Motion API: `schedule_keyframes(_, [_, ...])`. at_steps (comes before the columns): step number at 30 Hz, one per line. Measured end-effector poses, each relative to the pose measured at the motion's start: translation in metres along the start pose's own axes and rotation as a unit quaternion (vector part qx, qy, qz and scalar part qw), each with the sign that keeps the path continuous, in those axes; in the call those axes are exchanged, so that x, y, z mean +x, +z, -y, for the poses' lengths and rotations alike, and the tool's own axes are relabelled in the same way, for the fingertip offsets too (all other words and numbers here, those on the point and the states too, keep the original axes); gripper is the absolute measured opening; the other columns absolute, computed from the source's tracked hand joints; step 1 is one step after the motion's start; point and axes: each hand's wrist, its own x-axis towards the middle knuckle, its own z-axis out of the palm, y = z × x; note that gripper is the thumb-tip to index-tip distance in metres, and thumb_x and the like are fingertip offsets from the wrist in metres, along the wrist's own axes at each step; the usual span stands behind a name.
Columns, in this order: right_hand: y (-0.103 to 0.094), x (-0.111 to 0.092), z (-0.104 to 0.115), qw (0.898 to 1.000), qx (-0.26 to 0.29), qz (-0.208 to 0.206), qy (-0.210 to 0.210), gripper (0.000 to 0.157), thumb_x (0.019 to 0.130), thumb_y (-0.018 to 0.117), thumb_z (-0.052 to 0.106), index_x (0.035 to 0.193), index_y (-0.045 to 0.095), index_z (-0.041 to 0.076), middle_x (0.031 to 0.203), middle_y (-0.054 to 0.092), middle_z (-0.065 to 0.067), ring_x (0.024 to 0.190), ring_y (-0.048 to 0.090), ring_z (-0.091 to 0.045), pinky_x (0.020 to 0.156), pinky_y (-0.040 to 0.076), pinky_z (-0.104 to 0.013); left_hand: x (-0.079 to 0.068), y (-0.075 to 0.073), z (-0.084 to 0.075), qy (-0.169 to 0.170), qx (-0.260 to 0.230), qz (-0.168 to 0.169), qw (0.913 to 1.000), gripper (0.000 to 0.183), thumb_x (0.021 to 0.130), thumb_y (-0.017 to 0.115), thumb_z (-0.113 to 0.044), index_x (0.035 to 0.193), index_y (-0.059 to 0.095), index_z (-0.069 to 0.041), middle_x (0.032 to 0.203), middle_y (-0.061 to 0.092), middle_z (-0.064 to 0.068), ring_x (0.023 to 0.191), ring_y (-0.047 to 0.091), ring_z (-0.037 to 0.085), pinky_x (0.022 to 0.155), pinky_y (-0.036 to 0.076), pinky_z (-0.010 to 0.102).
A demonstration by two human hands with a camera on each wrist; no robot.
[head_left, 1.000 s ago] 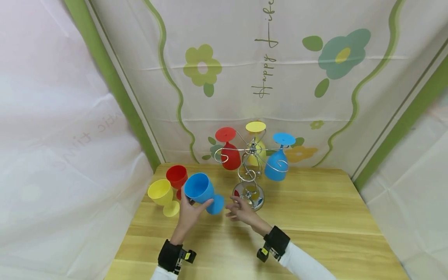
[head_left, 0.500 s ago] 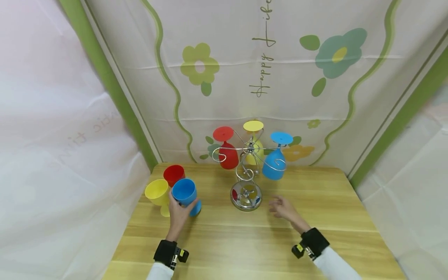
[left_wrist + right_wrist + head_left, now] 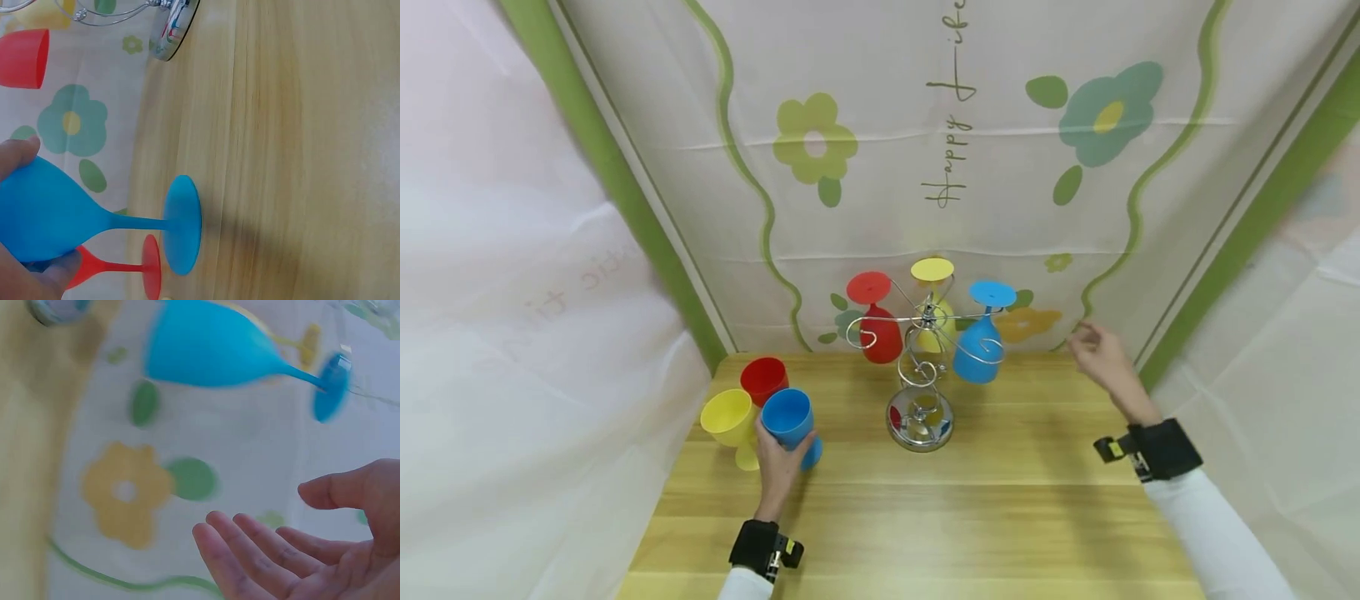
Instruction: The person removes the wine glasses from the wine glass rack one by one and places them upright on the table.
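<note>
My left hand (image 3: 778, 462) grips the bowl of an upright blue plastic goblet (image 3: 788, 417), thumb on one side and fingers on the other. Its stem and round foot (image 3: 182, 225) show whole in the left wrist view, the foot close over the tabletop. A yellow goblet (image 3: 727, 418) and a red goblet (image 3: 764, 379) stand right beside it. Off to the right, my right hand (image 3: 1105, 364) is raised with nothing in it, fingers extended and thumb apart in the right wrist view. The hanging blue goblet (image 3: 212, 347) is the thing nearest that hand.
A chrome wire goblet rack (image 3: 922, 375) stands at the back middle of the wooden table (image 3: 917, 533). Upside down on its arms hang a red goblet (image 3: 880, 337), a yellow goblet (image 3: 932, 270) and the blue one. A printed cloth (image 3: 880, 192) closes off the back.
My left hand has brought the blue goblet left and down, upright beside the yellow and red ones. My right hand has moved from the rack's base far right and up.
</note>
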Motion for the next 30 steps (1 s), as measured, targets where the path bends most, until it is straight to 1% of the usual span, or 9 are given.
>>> schedule_keyframes(2, [-0.013, 0.007, 0.018, 1.000, -0.009, -0.003, -0.013, 0.060, 0.100, 0.047, 0.028, 0.145, 0.022, -0.003, 0.126, 0.045, -0.034, 0.105, 0.051, -0.041, 0.072, 0.055, -0.029, -0.001, 0.000, 0.001, 0.003, 0.006, -0.005, 1.0000, 0.092, 0.078, 0.079, -0.015, 0.144, 0.015, -0.009, 0.139, 0.033, 0.020, 0.124, 0.030, 0.036, 0.100, 0.025, 0.069])
schedule_keyframes(5, [-0.024, 0.016, 0.043, 0.999, -0.031, -0.014, -0.039, 0.064, 0.098, 0.050, 0.037, 0.146, 0.026, 0.002, 0.129, 0.047, -0.031, 0.109, 0.050, -0.040, 0.070, 0.053, -0.022, -0.002, 0.001, 0.003, 0.007, 0.017, -0.010, 0.9998, 0.093, 0.077, 0.079, -0.015, 0.144, 0.014, -0.008, 0.139, 0.033, 0.021, 0.123, 0.030, 0.037, 0.100, 0.026, 0.069])
schedule_keyframes(7, [-0.024, 0.021, 0.060, 0.997, -0.038, -0.021, -0.062, 0.063, 0.097, 0.053, 0.038, 0.144, 0.031, 0.004, 0.127, 0.050, -0.028, 0.106, 0.053, -0.038, 0.066, 0.052, -0.017, -0.003, 0.002, 0.004, 0.006, 0.022, -0.014, 0.9996, 0.093, 0.077, 0.080, -0.015, 0.144, 0.015, -0.008, 0.139, 0.033, 0.021, 0.123, 0.031, 0.037, 0.099, 0.026, 0.069])
schedule_keyframes(9, [-0.020, 0.026, 0.077, 0.995, -0.046, -0.023, -0.085, 0.060, 0.096, 0.055, 0.038, 0.142, 0.037, 0.004, 0.125, 0.053, -0.026, 0.104, 0.055, -0.037, 0.069, 0.053, -0.021, -0.003, 0.002, 0.004, 0.004, 0.028, -0.016, 0.9995, 0.093, 0.077, 0.080, -0.015, 0.144, 0.015, -0.009, 0.139, 0.033, 0.021, 0.123, 0.031, 0.037, 0.099, 0.027, 0.069])
schedule_keyframes(13, [-0.001, 0.031, 0.108, 0.989, -0.045, -0.013, -0.139, 0.051, 0.095, 0.059, 0.028, 0.136, 0.044, 0.001, 0.123, 0.055, -0.027, 0.101, 0.057, -0.036, 0.080, 0.054, -0.047, -0.003, 0.003, 0.002, -0.005, 0.040, -0.008, 0.9992, 0.092, 0.079, 0.079, -0.017, 0.144, 0.014, -0.009, 0.139, 0.033, 0.022, 0.123, 0.032, 0.037, 0.100, 0.027, 0.068])
schedule_keyframes(15, [0.013, 0.033, 0.121, 0.985, -0.051, -0.001, -0.166, 0.049, 0.094, 0.061, 0.023, 0.135, 0.045, -0.001, 0.122, 0.055, -0.027, 0.100, 0.057, -0.036, 0.079, 0.053, -0.052, -0.004, 0.003, 0.002, -0.014, 0.045, 0.001, 0.9989, 0.092, 0.079, 0.078, -0.018, 0.144, 0.013, -0.009, 0.140, 0.032, 0.022, 0.124, 0.031, 0.038, 0.101, 0.027, 0.067])
schedule_keyframes(19, [0.041, 0.034, 0.146, 0.975, -0.071, 0.032, -0.209, 0.049, 0.093, 0.062, 0.020, 0.134, 0.045, -0.002, 0.124, 0.054, -0.027, 0.099, 0.058, -0.034, 0.078, 0.054, -0.050, -0.003, 0.002, 0.000, -0.022, 0.047, 0.008, 0.9986, 0.092, 0.080, 0.077, -0.017, 0.145, 0.012, -0.009, 0.141, 0.031, 0.022, 0.124, 0.030, 0.038, 0.101, 0.027, 0.067])
schedule_keyframes(24, [0.068, 0.038, 0.174, 0.965, -0.116, 0.088, -0.217, 0.058, 0.093, 0.063, 0.023, 0.138, 0.039, -0.003, 0.129, 0.050, -0.026, 0.100, 0.057, -0.033, 0.081, 0.053, -0.048, -0.003, 0.000, -0.003, -0.017, 0.048, 0.007, 0.9987, 0.091, 0.081, 0.076, -0.019, 0.145, 0.011, -0.008, 0.141, 0.030, 0.023, 0.124, 0.030, 0.038, 0.101, 0.027, 0.066])
schedule_keyframes(30, [0.092, 0.049, 0.190, 0.941, -0.183, 0.143, -0.245, 0.048, 0.092, 0.064, 0.021, 0.129, 0.048, -0.006, 0.108, 0.063, -0.022, 0.084, 0.062, -0.024, 0.068, 0.055, -0.038, -0.004, -0.002, -0.003, -0.018, 0.040, 0.004, 0.9990, 0.091, 0.081, 0.076, -0.020, 0.145, 0.012, -0.009, 0.140, 0.031, 0.022, 0.124, 0.030, 0.037, 0.102, 0.027, 0.066])
